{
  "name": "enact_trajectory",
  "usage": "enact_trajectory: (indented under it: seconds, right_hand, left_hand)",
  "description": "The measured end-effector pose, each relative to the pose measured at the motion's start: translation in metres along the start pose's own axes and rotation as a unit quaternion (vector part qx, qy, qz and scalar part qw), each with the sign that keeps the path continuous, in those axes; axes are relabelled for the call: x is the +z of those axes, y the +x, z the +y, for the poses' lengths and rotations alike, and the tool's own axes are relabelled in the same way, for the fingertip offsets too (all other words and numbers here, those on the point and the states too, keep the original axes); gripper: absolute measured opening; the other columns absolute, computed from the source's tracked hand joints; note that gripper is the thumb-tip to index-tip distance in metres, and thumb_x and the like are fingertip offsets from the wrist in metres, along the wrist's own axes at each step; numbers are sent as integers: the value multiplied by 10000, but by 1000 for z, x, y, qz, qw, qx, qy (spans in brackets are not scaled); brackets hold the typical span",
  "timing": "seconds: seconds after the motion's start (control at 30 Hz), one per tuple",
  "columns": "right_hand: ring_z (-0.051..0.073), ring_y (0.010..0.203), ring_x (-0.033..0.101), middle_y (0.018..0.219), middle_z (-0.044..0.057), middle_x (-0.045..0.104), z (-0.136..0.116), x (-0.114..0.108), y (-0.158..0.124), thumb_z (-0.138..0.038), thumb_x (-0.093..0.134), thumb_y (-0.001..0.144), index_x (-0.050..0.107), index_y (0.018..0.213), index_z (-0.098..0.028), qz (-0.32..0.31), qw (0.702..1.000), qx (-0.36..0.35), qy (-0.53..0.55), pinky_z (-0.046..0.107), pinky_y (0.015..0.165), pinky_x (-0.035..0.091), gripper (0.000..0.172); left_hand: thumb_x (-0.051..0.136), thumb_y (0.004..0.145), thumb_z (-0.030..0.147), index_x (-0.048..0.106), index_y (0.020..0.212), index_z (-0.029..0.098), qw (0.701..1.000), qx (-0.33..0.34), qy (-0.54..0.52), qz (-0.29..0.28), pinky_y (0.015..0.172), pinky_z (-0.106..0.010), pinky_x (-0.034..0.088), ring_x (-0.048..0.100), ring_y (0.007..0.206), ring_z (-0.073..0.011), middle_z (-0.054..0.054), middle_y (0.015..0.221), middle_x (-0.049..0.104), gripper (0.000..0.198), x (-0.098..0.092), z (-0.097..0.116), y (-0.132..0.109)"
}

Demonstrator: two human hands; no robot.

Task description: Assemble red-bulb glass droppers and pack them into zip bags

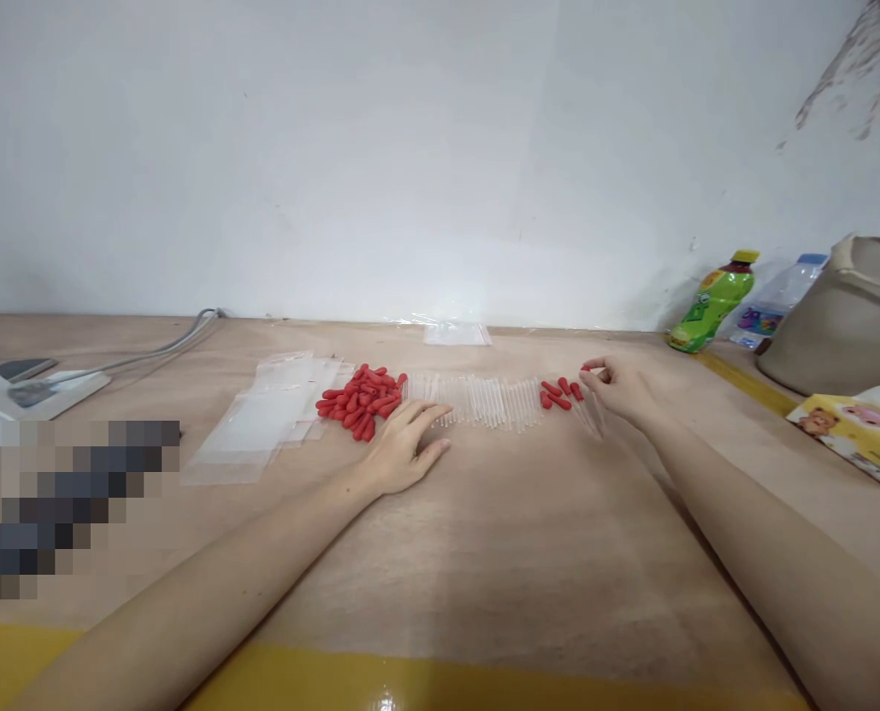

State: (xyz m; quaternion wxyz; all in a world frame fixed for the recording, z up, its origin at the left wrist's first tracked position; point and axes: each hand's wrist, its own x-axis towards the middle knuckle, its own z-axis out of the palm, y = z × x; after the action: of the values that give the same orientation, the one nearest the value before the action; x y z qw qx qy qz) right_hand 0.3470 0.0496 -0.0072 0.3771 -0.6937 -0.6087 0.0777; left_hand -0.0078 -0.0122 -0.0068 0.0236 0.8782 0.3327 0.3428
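A pile of red rubber bulbs [363, 397] lies at mid-table, beside a row of clear thin tubes [488, 403] laid side by side. My left hand [408, 446] rests at the near left end of the row, touching or just over it, fingers apart and holding nothing. At the row's right end lie several more red bulbs [556, 393]. Just right of these, my right hand [617, 387] pinches a small red piece [586, 369] that looks like a bulb, mostly covered by the fingers. Below that hand are a few clear tubes [594, 415], partly blurred.
Clear plastic bags [243, 434] are fanned out left of the pile, and another bag [457, 335] lies by the wall. To the right stand a green bottle [713, 304], a clear bottle [772, 306] and a beige container [840, 326], with a yellow packet [861, 434] nearer. A cable [165, 348] runs at left.
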Motion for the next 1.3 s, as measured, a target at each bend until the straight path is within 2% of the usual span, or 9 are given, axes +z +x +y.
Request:
enact_trajectory:
  seconds: [0.2, 0.33, 0.43, 0.57, 0.77, 0.93, 1.03, 1.2, 1.3]
  right_hand:
    - [138, 558, 518, 568, -5, 550, -5, 14, -1, -336, 495, 760, 579, 951, -151, -21, 999, -13, -42, 238, 536, 349, 278]
    - [137, 546, 508, 556, -7, 542, -3, 15, -1, -368, 499, 744, 587, 955, -141, 0, 999, -30, -39, 238, 531, 342, 322]
    - [121, 513, 478, 546, -10, 525, -4, 14, -3, -377, 491, 739, 614, 865, -151, 16, 999, -27, -16, 234, 507, 325, 286]
    - [111, 497, 453, 536, -8, 504, -10, 14, -6, -427, 530, 707, 629, 712, -162, -2, 999, -41, -4, 233, 478, 305, 283]
    - [128, 571, 494, 645, 24, 567, -17, 15, -11, -467, 593, 646, 613, 591, -172, -47, 992, -102, -63, 240, 508, 331, 300]
    - [138, 598, 513, 664, 34, 577, -21, 10, -13, -453, 577, 656, 599, 531, -179, -51, 985, -122, -114, 242, 524, 331, 302]
    - [132, 571, 505, 634, 30, 572, -22, 7, -14, -445, 555, 676, 585, 511, -181, -60, 979, -125, -146, 238, 513, 317, 312]
    - [131, 560, 512, 631, 28, 591, -25, 6, -15, -426, 520, 711, 580, 505, -187, -65, 976, -116, -175, 233, 499, 307, 321]
    - [144, 581, 518, 641, 36, 596, -28, 5, -13, -418, 500, 735, 587, 527, -190, -59, 977, -103, -179, 240, 500, 309, 320]
  left_hand:
    - [535, 794, 246, 442, 1190, 172, 1000, -12, 5, -5, 870, -380, 420, 492, 1003, -220, -91, 1075, 537, 414, 0, 1, 1]
    - [526, 798, 253, 451, 1175, 178, 1000, -19, 9, -16, 875, -371, 415, 489, 1005, -215, -83, 1075, 535, 391, 0, 1, 0]
    - [521, 799, 258, 444, 1178, 185, 999, -29, 8, -20, 868, -375, 416, 488, 1006, -222, -85, 1073, 532, 394, -1, 2, 0]
    - [520, 798, 252, 422, 1191, 189, 999, -30, 5, -19, 870, -380, 414, 486, 1012, -223, -85, 1075, 532, 410, -1, 2, 0]
    - [524, 795, 243, 430, 1181, 181, 999, -29, 8, -16, 873, -376, 407, 485, 1006, -218, -85, 1070, 531, 402, -1, 2, 0]
    - [527, 790, 242, 431, 1182, 183, 999, -29, 20, -13, 865, -378, 406, 483, 999, -224, -85, 1071, 532, 407, 0, 1, 0]
    - [526, 791, 243, 453, 1158, 165, 998, -37, 46, 7, 864, -378, 403, 475, 989, -226, -86, 1054, 543, 383, 2, 0, 0]
    - [518, 791, 235, 551, 1012, 152, 989, -71, 98, 80, 854, -368, 400, 464, 945, -224, -73, 964, 567, 238, 5, -6, 4]
    - [511, 792, 245, 593, 916, 153, 983, -90, 129, 90, 853, -354, 393, 463, 922, -218, -69, 922, 566, 175, 2, -12, 14]
